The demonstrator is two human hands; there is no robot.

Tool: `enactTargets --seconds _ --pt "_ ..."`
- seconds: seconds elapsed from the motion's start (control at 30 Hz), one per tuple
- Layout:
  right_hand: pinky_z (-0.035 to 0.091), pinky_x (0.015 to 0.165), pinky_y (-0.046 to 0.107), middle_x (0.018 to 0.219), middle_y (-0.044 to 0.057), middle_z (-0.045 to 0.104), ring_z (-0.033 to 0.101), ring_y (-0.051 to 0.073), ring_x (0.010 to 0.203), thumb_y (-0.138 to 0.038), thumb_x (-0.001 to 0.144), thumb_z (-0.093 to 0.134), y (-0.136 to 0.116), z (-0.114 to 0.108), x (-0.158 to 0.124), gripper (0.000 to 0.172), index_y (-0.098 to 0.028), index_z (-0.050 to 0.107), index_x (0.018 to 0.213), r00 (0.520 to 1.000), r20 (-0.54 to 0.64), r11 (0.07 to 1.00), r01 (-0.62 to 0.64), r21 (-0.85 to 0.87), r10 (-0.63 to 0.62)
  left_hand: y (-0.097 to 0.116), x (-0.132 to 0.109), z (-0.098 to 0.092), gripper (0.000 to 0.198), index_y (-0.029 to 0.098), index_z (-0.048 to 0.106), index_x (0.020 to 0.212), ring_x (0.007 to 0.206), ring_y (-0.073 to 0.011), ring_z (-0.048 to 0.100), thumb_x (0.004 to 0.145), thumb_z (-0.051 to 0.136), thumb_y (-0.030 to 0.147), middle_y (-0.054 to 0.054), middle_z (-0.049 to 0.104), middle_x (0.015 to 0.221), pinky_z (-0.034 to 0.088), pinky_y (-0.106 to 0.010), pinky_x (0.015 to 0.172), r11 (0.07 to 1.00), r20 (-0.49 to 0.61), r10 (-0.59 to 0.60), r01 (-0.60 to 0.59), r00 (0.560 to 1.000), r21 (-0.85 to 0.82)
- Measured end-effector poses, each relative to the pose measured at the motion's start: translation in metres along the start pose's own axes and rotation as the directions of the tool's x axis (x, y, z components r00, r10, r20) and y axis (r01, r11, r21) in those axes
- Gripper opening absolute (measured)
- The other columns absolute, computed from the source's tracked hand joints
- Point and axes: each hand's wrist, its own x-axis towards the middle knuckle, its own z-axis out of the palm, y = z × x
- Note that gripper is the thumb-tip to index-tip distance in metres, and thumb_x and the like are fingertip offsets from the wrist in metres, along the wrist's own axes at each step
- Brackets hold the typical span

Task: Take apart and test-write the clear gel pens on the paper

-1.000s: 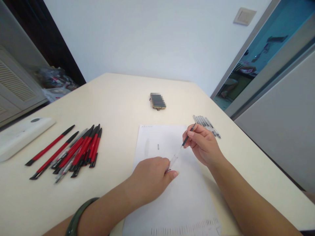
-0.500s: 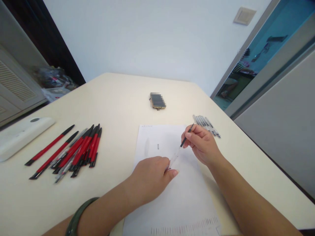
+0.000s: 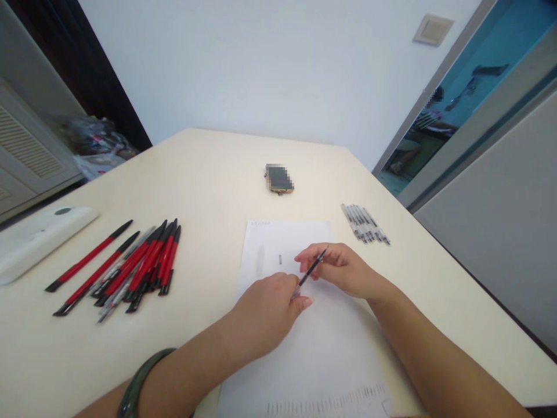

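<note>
My left hand (image 3: 270, 310) is closed around a clear pen barrel (image 3: 296, 292), most of it hidden in the fist. Out of its upper end sticks a dark ink refill (image 3: 311, 269), slanting up to the right with its thin tip on top. Close beside the refill is my right hand (image 3: 343, 268), its fingers loose and apart. The refill crosses in front of those fingers; whether they touch it is hard to see. Both hands are over a white sheet of paper (image 3: 313, 360), which has short pen strokes along its near edge. A tiny grey piece (image 3: 280, 259) lies on the sheet.
Red-and-black pens (image 3: 143, 264), mixed with clear ones, lie in a pile at left, near a white device (image 3: 43, 238). Several clear pens (image 3: 365, 223) are lined up at right. A small dark object (image 3: 279, 179) sits further back. Someone sits beyond the doorway (image 3: 424, 125).
The dark refill has slid down into the clear barrel, so less of it shows. My right hand has come down and left towards my left fist, and its pinch has loosened.
</note>
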Motion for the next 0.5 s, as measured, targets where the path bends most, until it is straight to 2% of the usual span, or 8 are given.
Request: enactTargets --seconds 0.07,0.13,0.23,0.33,0.4,0.5 --pt "0.042 0.065 0.027 0.081 0.004 0.06 0.053 0.012 0.07 -0.02 0.077 0.045 0.005 0.004 0.005 0.02 -0.018 0.058 0.091 0.991 -0.133 0.983 -0.01 -0.182 -0.014 0.0 0.0 0.0 0.026 0.019 0.047 0.073 0.066 -0.0159 0.05 0.082 0.033 0.038 -0.002 0.055 0.074 0.036 -0.027 0.057 1.0 -0.001 0.003 -0.003 1.0 -0.012" --pt "0.041 0.068 0.027 0.082 0.004 0.059 0.053 0.013 0.074 -0.021 0.077 0.045 0.011 0.008 0.011 0.018 -0.018 0.06 0.087 0.977 -0.193 0.916 0.002 -0.4 -0.087 0.0 0.0 0.001 0.026 0.019 0.047 0.072 0.065 -0.016 0.05 0.082 0.032 0.038 -0.002 0.054 0.074 0.036 -0.027 0.056 1.0 -0.001 0.008 -0.008 1.0 -0.007" --pt "0.038 0.071 0.029 0.082 0.005 0.058 0.051 0.016 0.079 -0.022 0.078 0.044 0.017 0.012 0.019 0.022 -0.02 0.061 0.093 0.974 -0.129 0.768 0.064 -0.637 -0.187 -0.001 0.0 0.002 0.027 0.019 0.047 0.073 0.066 -0.0163 0.05 0.082 0.033 0.039 -0.002 0.055 0.075 0.035 -0.027 0.056 1.0 -0.005 0.013 -0.013 1.0 0.006" --pt "0.037 0.069 0.029 0.081 0.005 0.055 0.049 0.016 0.079 -0.023 0.079 0.043 0.019 0.016 0.023 0.027 -0.023 0.059 0.102 0.972 -0.037 0.641 0.124 -0.757 -0.231 -0.001 0.0 0.004 0.027 0.018 0.047 0.073 0.065 -0.0163 0.051 0.082 0.033 0.039 -0.002 0.055 0.074 0.035 -0.027 0.056 1.0 -0.006 0.018 -0.018 1.0 0.014" --pt "0.036 0.067 0.029 0.083 0.006 0.053 0.048 0.016 0.076 -0.022 0.079 0.044 0.02 0.018 0.024 0.027 -0.025 0.059 0.101 0.971 0.001 0.591 0.148 -0.793 -0.24 -0.001 -0.001 0.005 0.027 0.018 0.047 0.072 0.065 -0.0163 0.051 0.082 0.033 0.039 -0.002 0.056 0.074 0.035 -0.027 0.055 1.0 -0.009 0.022 -0.022 1.0 0.018" --pt "0.035 0.066 0.028 0.082 0.006 0.052 0.047 0.015 0.075 -0.021 0.078 0.046 0.019 0.02 0.024 0.022 -0.023 0.063 0.091 0.972 0.01 0.572 0.146 -0.807 -0.235 -0.001 -0.001 0.006 0.026 0.019 0.047 0.072 0.065 -0.0164 0.051 0.082 0.034 0.039 -0.002 0.056 0.074 0.035 -0.027 0.055 0.999 -0.02 0.028 -0.028 0.999 0.022"
